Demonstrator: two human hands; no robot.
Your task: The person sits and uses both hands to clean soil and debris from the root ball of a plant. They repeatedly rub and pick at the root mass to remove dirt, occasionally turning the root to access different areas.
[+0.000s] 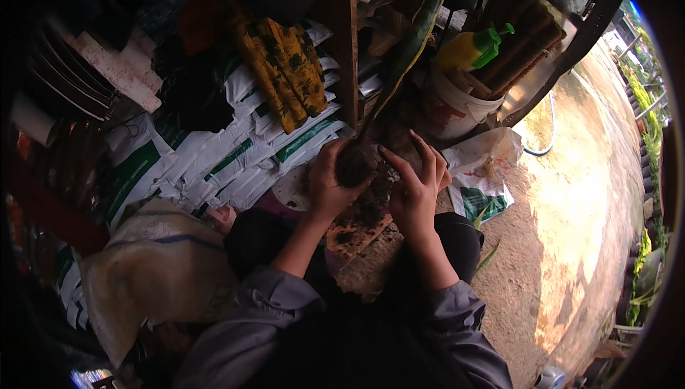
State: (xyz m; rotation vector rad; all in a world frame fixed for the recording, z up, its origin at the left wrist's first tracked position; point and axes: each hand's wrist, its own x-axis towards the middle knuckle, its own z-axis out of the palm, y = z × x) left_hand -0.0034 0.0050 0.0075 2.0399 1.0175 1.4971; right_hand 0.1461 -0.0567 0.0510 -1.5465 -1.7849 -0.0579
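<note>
- Plant [398, 68] with one long leaf: it stands upright, between both hands, above the person's lap.
- Left hand [328, 183]: curled round the dark clump [355, 165] at its base; soil or small pot, I cannot tell.
- Right hand [416, 188]: fingers spread, gripping nothing visible; its index fingertip is at the clump's edge, contact unclear.
- Progress, as I judge it: the plant is in hand, its base being worked; it is not set down anywhere. How much remains, I cannot tell.
- Counts: one plant, one clump, one white bucket [464, 110], one yellow-and-green spray bottle [460, 51], one yellow patterned cloth [285, 68]; the stacked white-and-green bags [232, 153] overlap too much to count.
</note>
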